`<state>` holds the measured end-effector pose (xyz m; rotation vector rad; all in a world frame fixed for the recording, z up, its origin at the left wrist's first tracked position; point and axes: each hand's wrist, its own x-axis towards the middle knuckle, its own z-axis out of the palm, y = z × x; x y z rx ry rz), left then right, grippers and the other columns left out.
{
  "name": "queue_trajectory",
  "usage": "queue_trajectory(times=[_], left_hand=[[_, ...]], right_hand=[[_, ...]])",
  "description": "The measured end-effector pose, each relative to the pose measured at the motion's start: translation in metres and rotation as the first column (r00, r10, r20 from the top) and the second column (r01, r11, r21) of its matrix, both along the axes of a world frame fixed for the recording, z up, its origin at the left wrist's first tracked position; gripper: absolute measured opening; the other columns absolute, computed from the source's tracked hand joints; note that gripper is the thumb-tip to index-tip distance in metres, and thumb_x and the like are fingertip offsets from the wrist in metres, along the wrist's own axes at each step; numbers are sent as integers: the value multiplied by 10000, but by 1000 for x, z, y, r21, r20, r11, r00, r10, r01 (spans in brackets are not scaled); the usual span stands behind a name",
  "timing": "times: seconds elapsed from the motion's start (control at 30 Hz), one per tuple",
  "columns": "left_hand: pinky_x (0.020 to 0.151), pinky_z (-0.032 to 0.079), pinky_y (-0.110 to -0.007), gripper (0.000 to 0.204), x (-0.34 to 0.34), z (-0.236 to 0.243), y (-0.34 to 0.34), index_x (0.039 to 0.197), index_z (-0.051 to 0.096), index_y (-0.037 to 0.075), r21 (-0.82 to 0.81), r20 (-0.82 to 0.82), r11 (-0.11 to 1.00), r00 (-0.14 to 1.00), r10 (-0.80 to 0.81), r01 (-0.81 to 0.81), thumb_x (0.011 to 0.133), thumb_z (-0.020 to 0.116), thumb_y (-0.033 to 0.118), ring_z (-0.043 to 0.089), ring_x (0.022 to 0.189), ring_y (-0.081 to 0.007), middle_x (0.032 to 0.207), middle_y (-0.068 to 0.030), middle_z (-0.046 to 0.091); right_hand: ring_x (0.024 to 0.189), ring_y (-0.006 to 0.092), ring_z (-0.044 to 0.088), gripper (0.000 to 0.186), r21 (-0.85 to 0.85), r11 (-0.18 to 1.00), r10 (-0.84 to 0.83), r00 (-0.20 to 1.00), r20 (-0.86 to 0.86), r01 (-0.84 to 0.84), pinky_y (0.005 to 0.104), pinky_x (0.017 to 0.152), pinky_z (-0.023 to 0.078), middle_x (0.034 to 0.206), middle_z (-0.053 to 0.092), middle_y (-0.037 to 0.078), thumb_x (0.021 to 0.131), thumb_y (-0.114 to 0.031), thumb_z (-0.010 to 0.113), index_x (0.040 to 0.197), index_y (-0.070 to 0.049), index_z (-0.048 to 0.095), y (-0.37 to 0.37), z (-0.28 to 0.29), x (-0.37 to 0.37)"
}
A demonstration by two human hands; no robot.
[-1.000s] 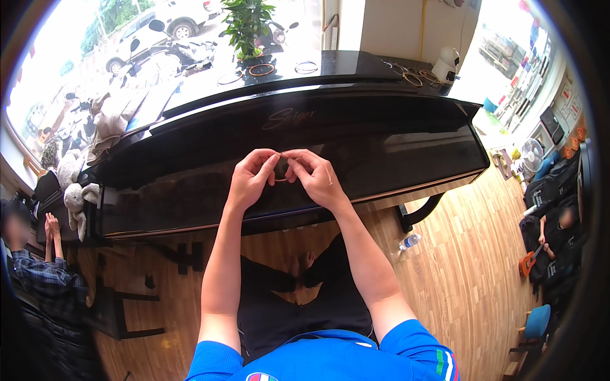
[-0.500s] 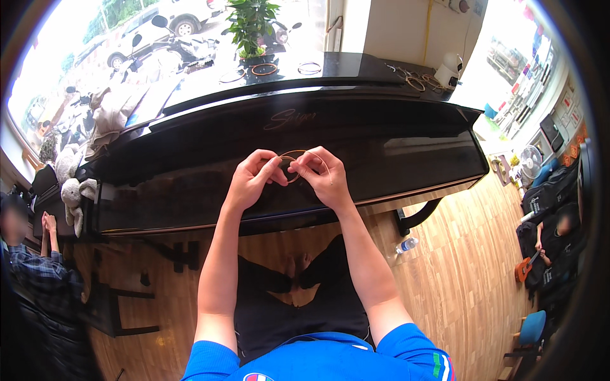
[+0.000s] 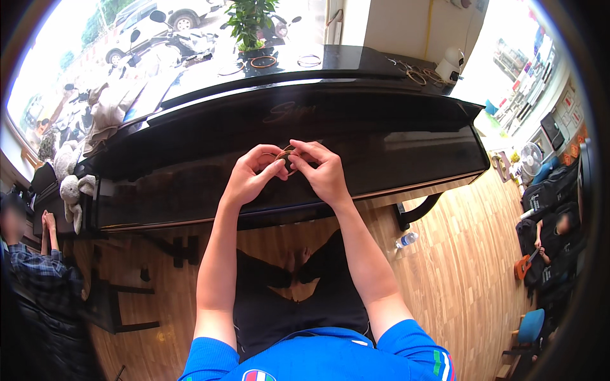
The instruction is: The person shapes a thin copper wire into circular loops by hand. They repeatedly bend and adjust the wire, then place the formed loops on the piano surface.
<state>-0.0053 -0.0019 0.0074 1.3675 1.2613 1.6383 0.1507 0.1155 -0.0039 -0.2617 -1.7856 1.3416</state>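
Above the closed lid of a black piano (image 3: 381,162), both hands hold a thin copper-coloured coiled string (image 3: 290,148), which looks like a guitar string. My left hand (image 3: 251,176) pinches the coil's left side between thumb and fingers. At its right side, my right hand (image 3: 323,170) is closed on the coil, index fingertip at the upper edge. The fingers cover much of the loop, and I cannot make out the string's ends.
On the piano top lie a copper-coloured coil (image 3: 264,61), a paler coil (image 3: 309,61) and tangled coils (image 3: 416,76). A plant (image 3: 249,22) stands behind them. A plush toy (image 3: 73,190) hangs at the left end. A bottle (image 3: 406,240) is on the floor. Seated people are at both sides.
The string's loose arc, which stuck out over my right hand, no longer shows there. My right fingers have shifted left and up along the coil, closer to my left hand.
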Motion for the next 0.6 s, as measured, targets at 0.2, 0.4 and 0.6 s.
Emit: queue_trajectory(times=[0.2, 0.4, 0.6], left_hand=[[795, 579, -298, 218, 0, 0, 3, 1154, 628, -38, -21, -25, 997, 997, 79, -80, 993, 642, 108, 703, 835, -163, 903, -95, 708], [702, 513, -242, 232, -2, -4, 6, 1166, 647, 8, -38, -35, 980, 981, 193, -195, 1031, 600, 191, 707, 775, -137, 876, -51, 701], [687, 511, -247, 220, -7, -7, 6, 1171, 632, 14, 0, -9, 977, 977, 215, -215, 1041, 577, 183, 711, 760, -147, 858, -51, 699]], right_hand=[[869, 162, 715, 264, -119, 993, -5, 996, -93, -6, 272, 783, 598, 1004, 688, 98, 931, 23, 678, 1191, 21, 636, -3, 4, 0], [889, 171, 724, 185, -154, 987, 34, 996, -81, -46, 275, 814, 579, 988, 728, 117, 959, -11, 654, 1138, 38, 659, 1, -1, 0], [885, 163, 724, 237, -186, 980, 69, 997, -34, -74, 270, 813, 572, 995, 744, 121, 979, -55, 635, 1193, 42, 673, 2, -3, -1]])
